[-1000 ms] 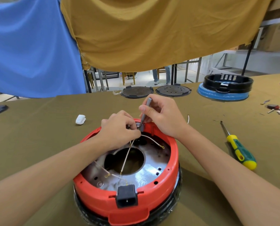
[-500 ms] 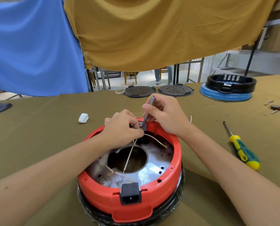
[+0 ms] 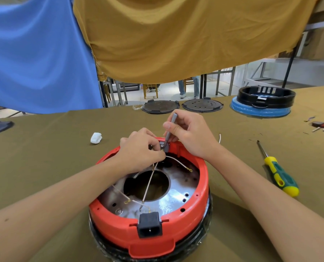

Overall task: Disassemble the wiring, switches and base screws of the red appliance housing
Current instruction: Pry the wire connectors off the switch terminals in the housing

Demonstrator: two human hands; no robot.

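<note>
The red appliance housing (image 3: pixel 202 188) lies base-up in front of me, showing a metal plate with a round hole. A black power socket (image 3: pixel 149 226) sits in its near wall. Thin white wires (image 3: pixel 149 183) cross the inside. At the far rim, my left hand (image 3: pixel 140 155) pinches a small grey switch part (image 3: pixel 162 145) where the wires meet. My right hand (image 3: pixel 191 137) grips a slim grey tool (image 3: pixel 170 128), its tip down on that part.
A green-and-yellow screwdriver (image 3: pixel 279 175) lies to the right on the olive table cloth (image 3: pixel 44 157). A white plastic bit (image 3: pixel 96 138) lies at left. Two dark round plates (image 3: pixel 182 106) and a black-and-blue housing (image 3: pixel 263 103) stand at the back. Small loose parts (image 3: pixel 321 126) lie far right.
Both hands stay at the far rim with the tool tip on the switch part. Only the camera view has shifted slightly.
</note>
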